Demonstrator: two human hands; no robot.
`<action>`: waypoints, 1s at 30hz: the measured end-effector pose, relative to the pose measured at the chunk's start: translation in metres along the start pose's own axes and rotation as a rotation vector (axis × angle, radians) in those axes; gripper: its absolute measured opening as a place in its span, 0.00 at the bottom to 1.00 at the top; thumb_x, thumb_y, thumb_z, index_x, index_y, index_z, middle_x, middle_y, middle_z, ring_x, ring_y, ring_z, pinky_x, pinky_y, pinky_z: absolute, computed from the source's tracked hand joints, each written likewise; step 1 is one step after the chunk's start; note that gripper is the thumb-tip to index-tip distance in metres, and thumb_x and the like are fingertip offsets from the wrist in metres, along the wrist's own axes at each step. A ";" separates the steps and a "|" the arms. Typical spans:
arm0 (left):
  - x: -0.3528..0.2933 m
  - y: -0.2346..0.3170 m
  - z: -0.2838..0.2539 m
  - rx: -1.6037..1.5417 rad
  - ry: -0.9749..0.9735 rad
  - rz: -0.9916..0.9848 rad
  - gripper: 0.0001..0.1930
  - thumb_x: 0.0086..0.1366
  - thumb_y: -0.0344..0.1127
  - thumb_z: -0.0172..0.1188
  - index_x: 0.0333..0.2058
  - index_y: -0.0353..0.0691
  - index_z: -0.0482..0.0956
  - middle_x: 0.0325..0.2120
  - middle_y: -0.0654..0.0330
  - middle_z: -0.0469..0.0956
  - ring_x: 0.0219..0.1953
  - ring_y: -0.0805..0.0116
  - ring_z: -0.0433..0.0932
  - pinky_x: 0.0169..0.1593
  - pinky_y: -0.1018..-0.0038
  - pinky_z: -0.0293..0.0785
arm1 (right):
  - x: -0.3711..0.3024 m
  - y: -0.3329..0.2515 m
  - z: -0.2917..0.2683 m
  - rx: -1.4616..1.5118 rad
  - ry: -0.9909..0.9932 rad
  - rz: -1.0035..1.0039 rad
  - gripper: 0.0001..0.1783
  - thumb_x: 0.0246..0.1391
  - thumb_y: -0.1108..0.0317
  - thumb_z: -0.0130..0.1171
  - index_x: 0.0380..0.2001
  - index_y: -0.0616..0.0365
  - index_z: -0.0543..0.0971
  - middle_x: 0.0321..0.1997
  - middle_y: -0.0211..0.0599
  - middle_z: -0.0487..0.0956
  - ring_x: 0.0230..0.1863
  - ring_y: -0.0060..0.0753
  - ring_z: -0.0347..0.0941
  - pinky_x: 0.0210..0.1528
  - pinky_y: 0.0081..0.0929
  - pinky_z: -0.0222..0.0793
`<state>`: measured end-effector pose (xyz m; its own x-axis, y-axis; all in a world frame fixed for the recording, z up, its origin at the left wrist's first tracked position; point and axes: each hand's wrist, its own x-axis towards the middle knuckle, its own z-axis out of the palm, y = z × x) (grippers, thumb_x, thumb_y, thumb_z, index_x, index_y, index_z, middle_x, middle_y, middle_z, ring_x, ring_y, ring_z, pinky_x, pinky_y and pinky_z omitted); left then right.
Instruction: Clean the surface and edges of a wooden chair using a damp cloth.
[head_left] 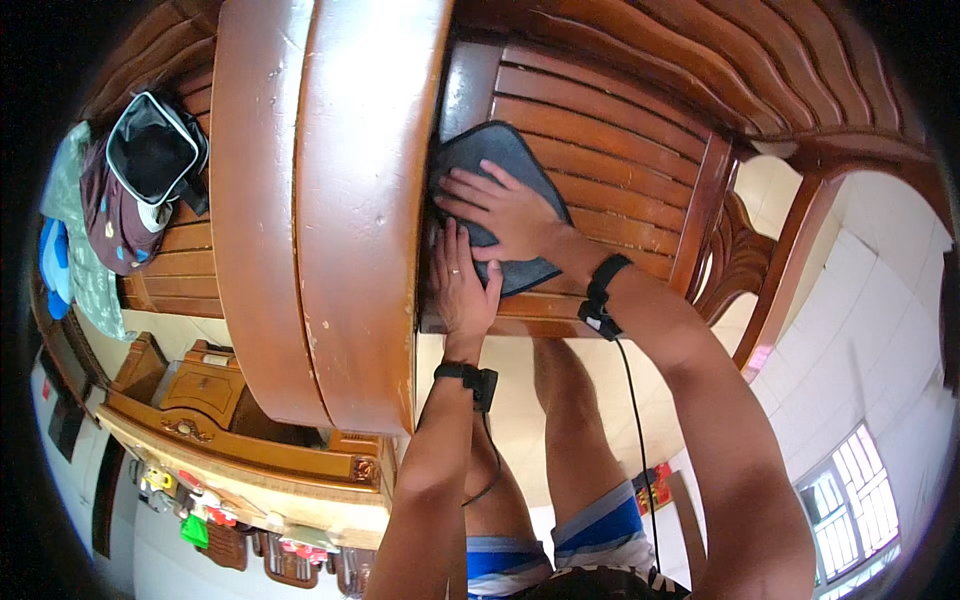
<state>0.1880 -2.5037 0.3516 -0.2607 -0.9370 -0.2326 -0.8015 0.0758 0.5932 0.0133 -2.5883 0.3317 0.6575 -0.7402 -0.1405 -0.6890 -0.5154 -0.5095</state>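
Observation:
A flat dark-grey pad with black edging and rounded corners lies on the slatted wooden bench seat, close against a broad wooden armrest. Across the pad's middle rests my right hand, palm down with its fingers stretched out to the left. My left hand reaches to the pad's lower left side, beside the armrest, fingers extended and a ring on one of them. The two hands are close together, and part of the pad is hidden under them. Each wrist wears a black strap with a small device and a cable.
Left of the armrest, an open black bag and a dark patterned cloth item lie on more slats, with a pale green cloth alongside. A carved wooden cabinet stands lower left. Another bench armrest rises at the right.

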 end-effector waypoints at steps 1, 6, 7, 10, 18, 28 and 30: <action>-0.001 0.000 0.002 0.101 -0.015 -0.013 0.34 0.69 0.42 0.56 0.69 0.34 0.60 0.72 0.45 0.59 0.72 0.40 0.58 0.72 0.45 0.52 | 0.005 0.011 -0.006 0.018 0.019 -0.017 0.53 0.51 0.35 0.61 0.74 0.52 0.62 0.79 0.42 0.58 0.81 0.39 0.46 0.81 0.49 0.32; -0.001 0.002 0.006 0.006 0.007 -0.102 0.33 0.70 0.42 0.53 0.70 0.36 0.59 0.73 0.47 0.57 0.73 0.42 0.57 0.73 0.46 0.51 | 0.035 0.066 -0.023 -0.145 0.143 -0.007 0.48 0.58 0.33 0.55 0.72 0.53 0.64 0.72 0.46 0.68 0.77 0.45 0.55 0.80 0.49 0.40; -0.002 -0.002 0.005 0.030 0.009 -0.089 0.33 0.71 0.42 0.52 0.71 0.37 0.60 0.73 0.49 0.57 0.73 0.43 0.56 0.73 0.47 0.51 | 0.043 0.075 -0.026 -0.138 0.134 -0.018 0.48 0.58 0.33 0.55 0.72 0.53 0.64 0.72 0.46 0.68 0.77 0.45 0.55 0.80 0.49 0.40; -0.003 -0.004 0.008 0.049 0.035 -0.084 0.32 0.70 0.40 0.50 0.71 0.39 0.60 0.73 0.52 0.59 0.73 0.44 0.57 0.73 0.49 0.52 | 0.055 0.092 -0.028 -0.222 0.257 0.008 0.46 0.60 0.34 0.54 0.72 0.53 0.64 0.73 0.47 0.67 0.77 0.46 0.55 0.79 0.49 0.42; -0.007 -0.011 0.010 -0.050 0.088 -0.064 0.27 0.66 0.36 0.52 0.63 0.34 0.68 0.70 0.49 0.63 0.71 0.43 0.60 0.74 0.49 0.53 | 0.024 -0.001 0.002 -0.049 0.265 0.315 0.44 0.60 0.44 0.56 0.73 0.57 0.62 0.79 0.43 0.57 0.81 0.47 0.45 0.79 0.55 0.37; 0.069 0.047 0.021 0.230 0.095 0.062 0.28 0.74 0.43 0.50 0.65 0.31 0.64 0.71 0.39 0.56 0.73 0.36 0.52 0.74 0.42 0.45 | -0.098 0.068 -0.011 -0.043 0.361 0.506 0.48 0.58 0.42 0.59 0.75 0.54 0.58 0.80 0.47 0.55 0.80 0.50 0.47 0.78 0.56 0.40; 0.086 0.049 0.029 0.311 0.066 0.085 0.32 0.74 0.46 0.48 0.69 0.32 0.59 0.74 0.41 0.50 0.75 0.36 0.46 0.75 0.41 0.40 | -0.129 0.079 -0.009 -0.096 0.405 0.665 0.48 0.60 0.42 0.58 0.75 0.54 0.57 0.80 0.48 0.54 0.80 0.51 0.47 0.78 0.56 0.41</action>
<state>0.1103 -2.5706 0.3383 -0.3065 -0.9422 -0.1355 -0.9068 0.2458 0.3425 -0.1285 -2.5369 0.3172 -0.0522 -0.9968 -0.0605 -0.9348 0.0701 -0.3483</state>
